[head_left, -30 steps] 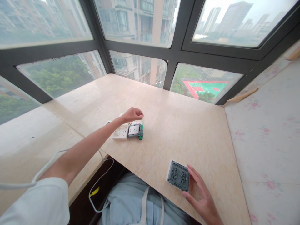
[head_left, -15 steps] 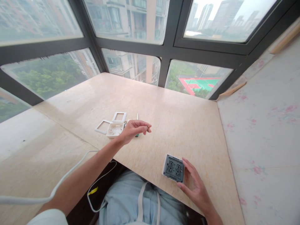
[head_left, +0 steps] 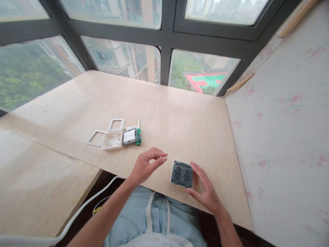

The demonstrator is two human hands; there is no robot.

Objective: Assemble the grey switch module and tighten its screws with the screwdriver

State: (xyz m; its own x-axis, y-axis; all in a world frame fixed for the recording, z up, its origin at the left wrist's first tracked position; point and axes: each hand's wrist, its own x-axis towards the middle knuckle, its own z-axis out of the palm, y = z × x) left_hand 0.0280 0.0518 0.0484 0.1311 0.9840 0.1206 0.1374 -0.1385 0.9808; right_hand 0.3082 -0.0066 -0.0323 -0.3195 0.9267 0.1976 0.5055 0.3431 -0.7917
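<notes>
A square wall switch [head_left: 182, 174] with a dark grey face and white sides lies near the table's front edge. My right hand [head_left: 205, 188] grips its right side, with fingertips at the upper corner and the thumb at the lower one. To the left of the switch, above the table, my left hand [head_left: 147, 166] pinches thumb and forefinger together on something tiny, too small to make out. Further left lie a wall socket [head_left: 129, 136] with a white face and a green-handled screwdriver [head_left: 139, 137]. The socket lies between the screwdriver and an open white mounting box [head_left: 111, 148].
Two white cover frames, a back one [head_left: 109, 125] and a left one [head_left: 92, 138], lie by the box. A white cable [head_left: 84, 204] runs past the table's front edge at left. Windows [head_left: 164, 61] border the wooden table [head_left: 180, 116]; a papered wall [head_left: 277, 137] stands at right.
My left hand has come back from beside the screwdriver toward the switch, still pinched, uncovering the socket and screwdriver. My right hand stays at the switch. The view has shifted.
</notes>
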